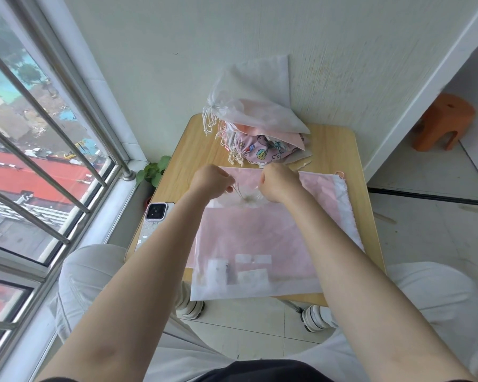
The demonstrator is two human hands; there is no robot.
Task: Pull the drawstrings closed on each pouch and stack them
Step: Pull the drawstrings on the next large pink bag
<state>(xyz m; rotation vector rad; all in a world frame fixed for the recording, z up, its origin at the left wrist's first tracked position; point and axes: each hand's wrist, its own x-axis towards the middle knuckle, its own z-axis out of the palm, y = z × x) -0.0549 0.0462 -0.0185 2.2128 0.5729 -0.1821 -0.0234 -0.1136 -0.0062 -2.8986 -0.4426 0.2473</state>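
Note:
A translucent white pouch (249, 252) lies flat on the wooden table (340, 150), over a pink pouch (319, 188) whose white drawstring edge shows at the right. The white pouch's mouth is gathered into a bunch (247, 198) between my hands. My left hand (210, 181) pinches a thin drawstring left of the bunch. On the other side my right hand (278, 183) is curled on the string. At the table's far edge sits a pile of closed pouches (260, 139), with a white one (255, 106) on top leaning on the wall.
A phone (152, 221) lies on the table's left edge, beside the window bars. A small green plant (153, 170) stands at the sill corner. An orange stool (443, 119) is on the floor at the far right. My knees and shoes are under the table.

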